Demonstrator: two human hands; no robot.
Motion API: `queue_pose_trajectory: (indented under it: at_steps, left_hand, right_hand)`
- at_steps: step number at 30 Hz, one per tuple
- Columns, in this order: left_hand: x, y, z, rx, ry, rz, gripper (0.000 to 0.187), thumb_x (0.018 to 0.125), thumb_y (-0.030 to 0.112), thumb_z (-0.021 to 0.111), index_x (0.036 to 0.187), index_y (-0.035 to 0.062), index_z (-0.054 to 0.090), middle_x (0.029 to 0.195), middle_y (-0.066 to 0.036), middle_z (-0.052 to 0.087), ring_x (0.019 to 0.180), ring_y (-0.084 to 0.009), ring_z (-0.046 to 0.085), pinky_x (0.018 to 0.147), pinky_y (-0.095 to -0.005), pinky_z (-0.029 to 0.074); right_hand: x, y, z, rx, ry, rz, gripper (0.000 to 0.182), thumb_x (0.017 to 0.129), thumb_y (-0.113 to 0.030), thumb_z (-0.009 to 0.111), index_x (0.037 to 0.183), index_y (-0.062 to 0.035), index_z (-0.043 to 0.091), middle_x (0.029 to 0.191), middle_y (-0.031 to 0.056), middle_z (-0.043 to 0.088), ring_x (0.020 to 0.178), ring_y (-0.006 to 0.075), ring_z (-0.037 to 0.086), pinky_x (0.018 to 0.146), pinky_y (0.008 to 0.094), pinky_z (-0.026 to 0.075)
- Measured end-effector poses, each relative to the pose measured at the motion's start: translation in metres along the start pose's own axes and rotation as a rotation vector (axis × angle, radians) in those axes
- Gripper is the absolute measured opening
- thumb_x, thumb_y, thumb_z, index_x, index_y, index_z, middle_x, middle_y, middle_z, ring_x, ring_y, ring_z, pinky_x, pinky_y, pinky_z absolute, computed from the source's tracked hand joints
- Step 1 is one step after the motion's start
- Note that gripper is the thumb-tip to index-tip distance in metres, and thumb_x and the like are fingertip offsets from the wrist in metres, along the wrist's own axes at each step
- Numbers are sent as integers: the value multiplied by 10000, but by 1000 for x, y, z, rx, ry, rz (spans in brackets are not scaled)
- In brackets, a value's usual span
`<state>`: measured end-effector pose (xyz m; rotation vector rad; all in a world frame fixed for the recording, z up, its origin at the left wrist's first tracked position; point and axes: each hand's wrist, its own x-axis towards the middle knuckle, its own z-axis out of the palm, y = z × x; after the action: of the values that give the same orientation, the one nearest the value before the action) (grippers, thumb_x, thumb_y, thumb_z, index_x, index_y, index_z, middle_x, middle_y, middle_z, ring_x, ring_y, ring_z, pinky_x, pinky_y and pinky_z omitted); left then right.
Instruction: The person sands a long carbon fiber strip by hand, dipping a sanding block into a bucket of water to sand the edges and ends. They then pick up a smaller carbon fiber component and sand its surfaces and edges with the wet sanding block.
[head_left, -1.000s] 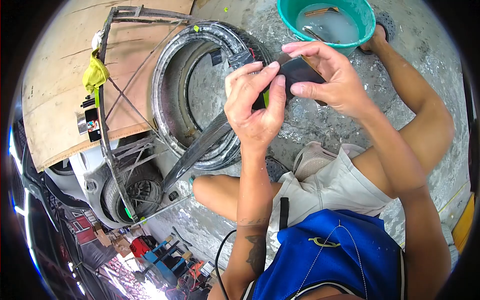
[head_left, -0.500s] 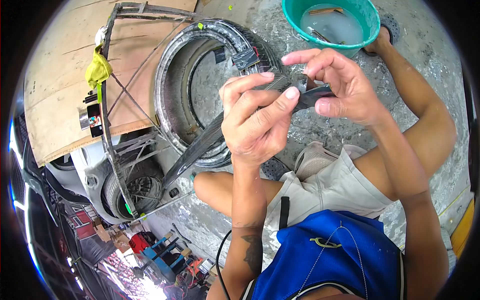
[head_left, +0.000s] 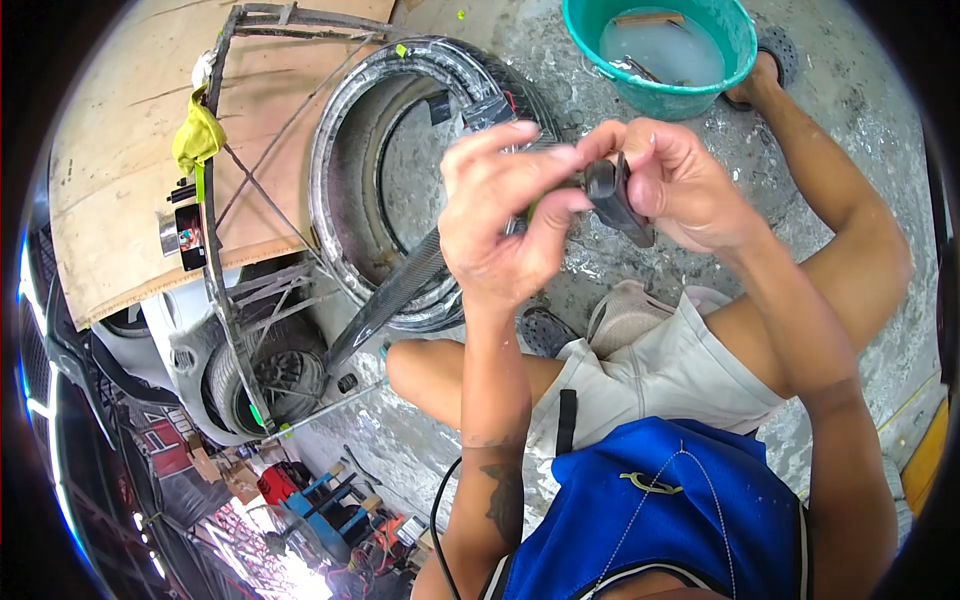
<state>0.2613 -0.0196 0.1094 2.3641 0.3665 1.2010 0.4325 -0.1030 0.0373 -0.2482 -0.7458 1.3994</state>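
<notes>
A long dark piece with a woven carbon-like pattern (head_left: 400, 287) slants from the lower left up behind my left hand (head_left: 505, 215). The fingers of that hand are closed around its upper part. At the piece's right end is a black, curved end part (head_left: 612, 195). My right hand (head_left: 685, 185) pinches this end between thumb and fingers. Both hands are raised over the floor, close together. Behind the piece lies a tire (head_left: 335, 190), with a dark patch (head_left: 487, 113) on its upper right.
A green basin (head_left: 660, 95) of cloudy water stands at the top, beside my foot. Left are a metal frame (head_left: 213, 240) with a yellow cloth (head_left: 197, 135), a wooden board (head_left: 120, 200) and a wheel (head_left: 270, 385). Tools and boxes lie lower left.
The black end part has turned and now shows its curved face. My right hand's fingers have closed in on it, and the hand has come slightly nearer my left hand.
</notes>
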Motion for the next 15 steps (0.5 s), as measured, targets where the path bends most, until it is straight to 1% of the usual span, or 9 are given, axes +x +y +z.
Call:
queue_pose_trajectory:
  at_steps: [3, 6, 7, 8, 10, 12, 13, 14, 15]
  left_hand:
    - [-7, -9, 5, 275, 189, -51, 604, 644, 356, 934, 1113, 99, 653, 1011, -26, 688, 1086, -283, 577, 1028, -448, 413]
    - [-16, -9, 21, 252, 301, -240, 465, 701, 209, 904, 1069, 104, 640, 951, -1, 668, 1093, -288, 550, 1056, -446, 389]
    - [-15, -10, 27, 154, 287, -298, 385, 730, 103, 846, 1058, 103, 644, 893, 3, 666, 1108, -285, 537, 1056, -443, 388]
    - [-13, -13, 28, 141, 184, -310, 435, 783, 9, 825, 1144, 17, 583, 953, -73, 650, 958, -143, 619, 922, -309, 477]
    - [-2, -21, 32, 65, 131, -328, 346, 796, -53, 784, 1092, 0, 613, 958, -102, 679, 949, -144, 635, 904, -290, 492]
    - [12, -16, 31, -172, 78, -432, 301, 874, -26, 705, 1164, 11, 632, 1008, -54, 638, 928, -123, 594, 828, -248, 495]
    - [20, -5, 32, -249, 89, -566, 312, 865, -28, 713, 1164, 3, 630, 994, -56, 643, 908, -102, 593, 790, -224, 494]
    - [27, -10, 35, -255, 102, -540, 259, 882, -23, 705, 1129, 2, 630, 967, -39, 643, 887, -92, 595, 779, -217, 493]
    - [31, -10, 34, -336, 117, -614, 233, 891, -18, 703, 1111, 5, 631, 962, -32, 644, 883, -90, 597, 780, -218, 494]
  right_hand:
    - [3, 6, -4, 3, 67, -60, 202, 934, -98, 728, 1110, -24, 661, 1251, 120, 632, 1107, 156, 620, 988, 333, 491]
    - [5, 13, -12, -116, 214, -74, 221, 932, -103, 734, 1114, -6, 656, 1220, 94, 653, 1112, 147, 622, 981, 314, 494]
    - [7, 11, -18, -225, 248, 22, 216, 967, -115, 691, 1170, -89, 622, 1314, 108, 599, 1199, 155, 577, 1043, 331, 453]
    - [17, 22, -22, -316, 277, -188, 232, 950, -119, 708, 1163, -65, 634, 1149, 88, 671, 1031, 124, 642, 913, 294, 512]
    - [30, 24, -17, -258, 344, -231, 151, 954, -82, 674, 1077, 6, 670, 994, 111, 723, 893, 173, 685, 812, 311, 553]
    - [39, 13, -22, -294, 353, -196, 182, 952, -46, 675, 1122, 11, 643, 1039, 99, 704, 933, 159, 672, 846, 293, 547]
    - [41, 10, -23, -326, 345, -167, 226, 950, -11, 676, 1167, 16, 617, 1085, 86, 685, 973, 146, 659, 881, 274, 540]
    - [43, 9, -21, -329, 358, -176, 226, 950, -11, 676, 1167, 16, 617, 1085, 86, 685, 973, 146, 659, 881, 274, 540]
    - [44, 8, -19, -215, 345, -145, 216, 953, -25, 679, 1155, 23, 622, 1074, 86, 686, 964, 145, 660, 876, 274, 542]
